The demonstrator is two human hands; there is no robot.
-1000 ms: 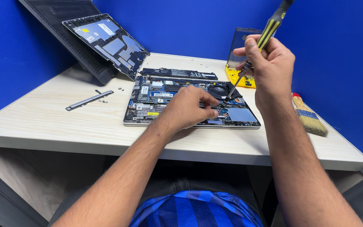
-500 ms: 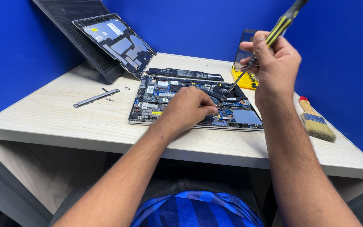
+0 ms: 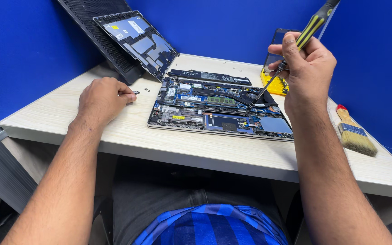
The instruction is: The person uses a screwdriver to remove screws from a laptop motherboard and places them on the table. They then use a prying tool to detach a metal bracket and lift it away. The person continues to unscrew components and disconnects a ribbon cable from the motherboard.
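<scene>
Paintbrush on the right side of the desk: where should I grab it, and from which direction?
Take the paintbrush by its handle, the narrow red-tipped end that points toward the back of the desk. Come from above. It lies flat with bristles toward the front edge, clear of the open laptop, and the right hand, busy with the screwdriver, is nearest. Likely an easy pinch across the handle.

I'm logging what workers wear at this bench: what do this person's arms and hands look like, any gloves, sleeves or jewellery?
Both arms are bare from hand to elbow, with no sleeves in view. The left hand and right hand wear no gloves, and no rings, watch or wristband show. Both forearms have dark hair. The only clothing in view is a blue shirt with darker stripes and dark trousers at the lap.
</scene>
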